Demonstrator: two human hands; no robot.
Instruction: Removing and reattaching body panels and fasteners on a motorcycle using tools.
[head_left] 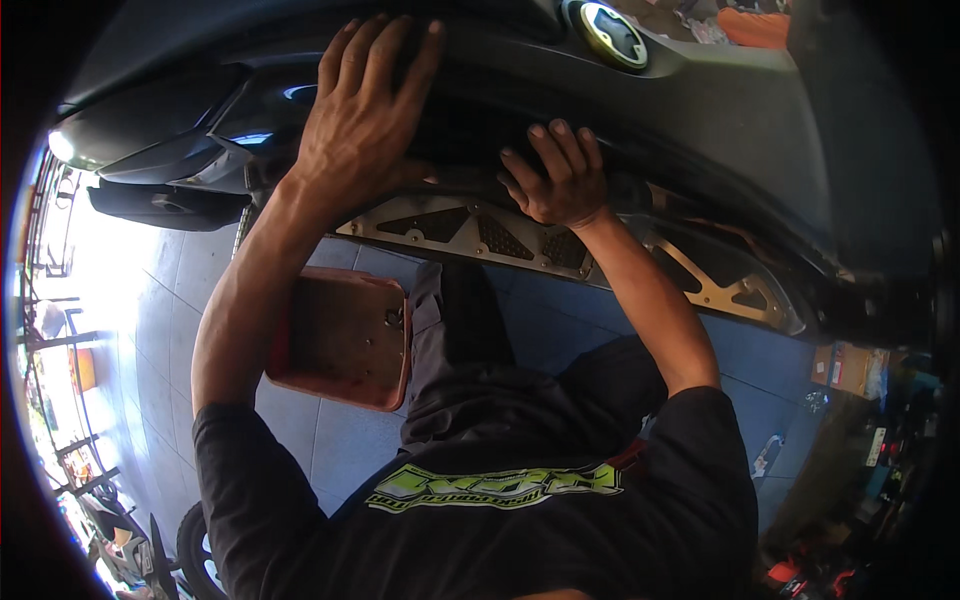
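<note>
My left hand (370, 110) lies with its fingers stretched upward on the dark side panel (480, 110) of a scooter, its thumb out to the side. Lower and to the right, my right hand (560, 180) rests on the edge of the same panel, fingers extended and a little bent. Neither hand holds a loose thing that I can see. Just below my hands runs a metal footboard plate (400, 222) with triangular cut-outs. A gold-coloured plate (715, 292) continues it to the right.
On the tiled floor (345, 450) beside my leg stands a reddish tray (400, 390) with a few small parts in it. A round gold-rimmed cap (612, 35) sits on the scooter's upper body. A cardboard box (845, 368) and assorted clutter lie at the right.
</note>
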